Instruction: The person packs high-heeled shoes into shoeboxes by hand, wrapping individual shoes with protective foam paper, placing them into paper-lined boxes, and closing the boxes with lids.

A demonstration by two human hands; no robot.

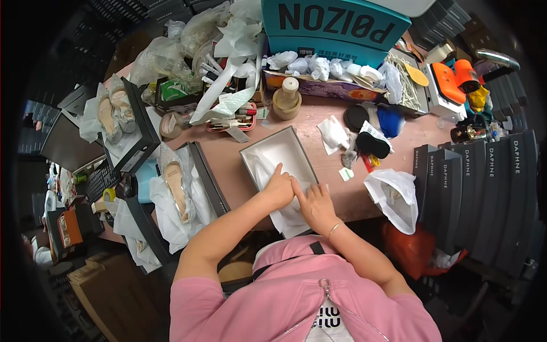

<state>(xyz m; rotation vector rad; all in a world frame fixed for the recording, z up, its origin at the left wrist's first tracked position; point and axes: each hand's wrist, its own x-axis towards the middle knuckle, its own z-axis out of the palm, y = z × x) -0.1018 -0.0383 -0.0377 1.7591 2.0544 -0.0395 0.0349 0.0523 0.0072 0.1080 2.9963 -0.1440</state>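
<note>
A shoe box (300, 149) with a grey edge and white inside lies before me on the pink table, lined with white tissue paper (289, 223). My left hand (277, 191) is over the paper with its index finger stretched out; its other fingers are partly hidden. Beside it my right hand (317, 208) lies flat over the box's near right side, thumb pointing toward the left hand and fingers apart. The two hands nearly touch. Neither visibly grips anything. Whatever lies under the paper is hidden.
Left are open boxes holding a glittery shoe (175, 181) and a pair of light shoes (114, 117). Paper wads sit in a tray under a teal box (336, 28). Right are a white bag (394, 194), black pads (373, 145) and stacked grey boxes (476, 188).
</note>
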